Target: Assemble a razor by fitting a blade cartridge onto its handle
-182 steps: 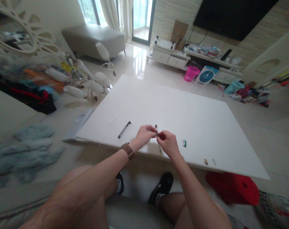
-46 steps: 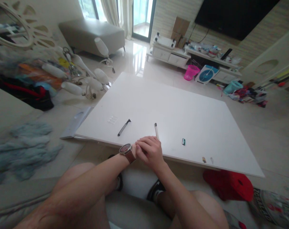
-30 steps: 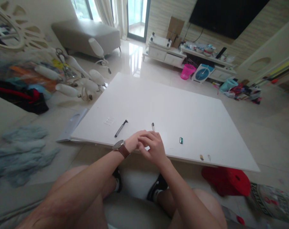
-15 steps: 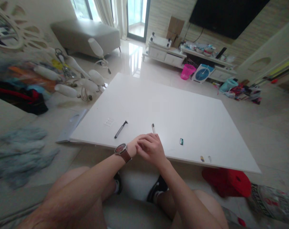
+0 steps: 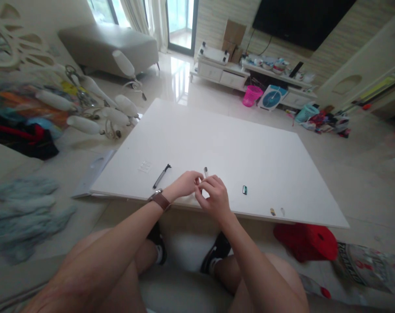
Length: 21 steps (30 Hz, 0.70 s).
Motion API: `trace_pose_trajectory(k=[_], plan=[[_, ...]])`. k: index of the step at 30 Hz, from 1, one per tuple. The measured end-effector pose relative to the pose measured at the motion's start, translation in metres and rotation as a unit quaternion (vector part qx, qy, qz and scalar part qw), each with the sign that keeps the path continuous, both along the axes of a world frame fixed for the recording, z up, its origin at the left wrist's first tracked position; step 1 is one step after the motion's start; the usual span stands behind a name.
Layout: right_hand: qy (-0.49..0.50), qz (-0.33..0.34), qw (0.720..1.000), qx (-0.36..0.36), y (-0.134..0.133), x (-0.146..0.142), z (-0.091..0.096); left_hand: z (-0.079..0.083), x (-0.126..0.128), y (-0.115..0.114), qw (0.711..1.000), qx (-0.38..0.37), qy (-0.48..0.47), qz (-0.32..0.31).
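My left hand, below a brown-strapped wristwatch, is held over the near edge of the white table. Its fingers curl and meet those of my right hand. Both hands are closed in a pinch; whatever is between the fingertips is too small to make out. Just beyond the fingers lies a thin pale stick with a grey tip, its lower part covered. To the left rests a dark razor handle without a head. Rightward is a small dark green and black piece, like a razor cartridge.
A small clear sheet lies at the table's left. Near the right front edge are a tiny yellow-grey piece and a clear piece. A red roll sits beside the table; a lamp with white shades stands at left.
My hands have shifted: the left fingers, earlier behind the right hand, now meet the right fingertips in a pinch. The view has turned slightly; the things on the table lie as before.
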State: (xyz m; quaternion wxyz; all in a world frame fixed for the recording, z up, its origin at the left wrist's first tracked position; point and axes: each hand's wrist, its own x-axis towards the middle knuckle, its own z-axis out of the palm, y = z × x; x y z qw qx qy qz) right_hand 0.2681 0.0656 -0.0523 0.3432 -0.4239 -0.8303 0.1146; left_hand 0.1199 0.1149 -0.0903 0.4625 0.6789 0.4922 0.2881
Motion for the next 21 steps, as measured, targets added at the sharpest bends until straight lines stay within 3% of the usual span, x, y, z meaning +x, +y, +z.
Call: trace_pose_trajectory(k=[3,8,13,18,21], plan=[[-0.001,-0.063,0.997,-0.036,0.011,0.014,-0.004,0.013,-0.012,0.014,0.992,-0.101,-0.081,0.008],[0.016,-0.054,0.993,-0.108,0.021,0.024,-0.013,0.016,-0.01,0.013,0.947,-0.217,-0.228,0.063],[0.058,-0.069,0.988,-0.123,0.02,0.023,-0.014,0.013,-0.007,0.011,0.931,-0.241,-0.262,0.081],[0.165,-0.12,0.965,-0.166,0.022,0.024,-0.012,0.017,-0.004,0.009,0.937,-0.236,-0.25,0.069],[0.181,-0.131,0.958,-0.181,0.025,0.024,-0.013,0.018,-0.003,0.009,0.938,-0.235,-0.245,0.074]])
